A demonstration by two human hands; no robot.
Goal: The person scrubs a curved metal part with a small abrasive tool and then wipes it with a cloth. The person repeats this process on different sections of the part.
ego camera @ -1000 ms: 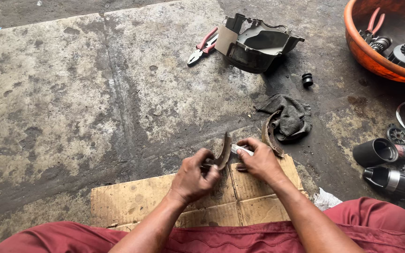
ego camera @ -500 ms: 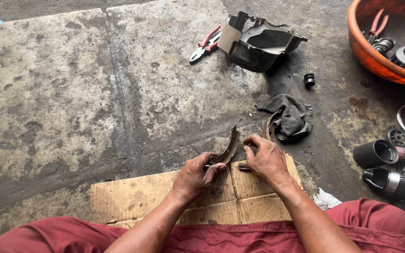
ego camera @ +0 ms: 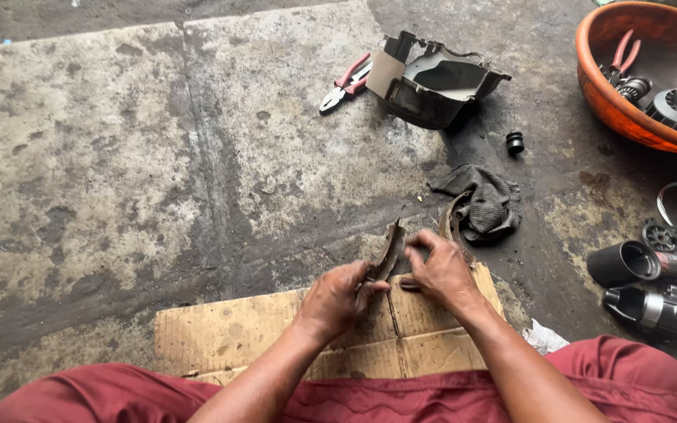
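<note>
Your left hand [ego camera: 340, 298] is closed around the lower end of a curved brake shoe [ego camera: 389, 251], holding it upright just above the flattened cardboard [ego camera: 229, 333] on the concrete floor [ego camera: 119, 157]. Your right hand [ego camera: 439, 270] pinches the shoe's upper edge with its fingertips. A second brake shoe [ego camera: 451, 223] lies just beyond your right hand, against a grey rag [ego camera: 486, 200].

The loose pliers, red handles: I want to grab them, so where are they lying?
In the head view the red-handled pliers lie on the concrete floor, upper middle, touching the left side of the black plastic housing, well beyond both hands.
</note>
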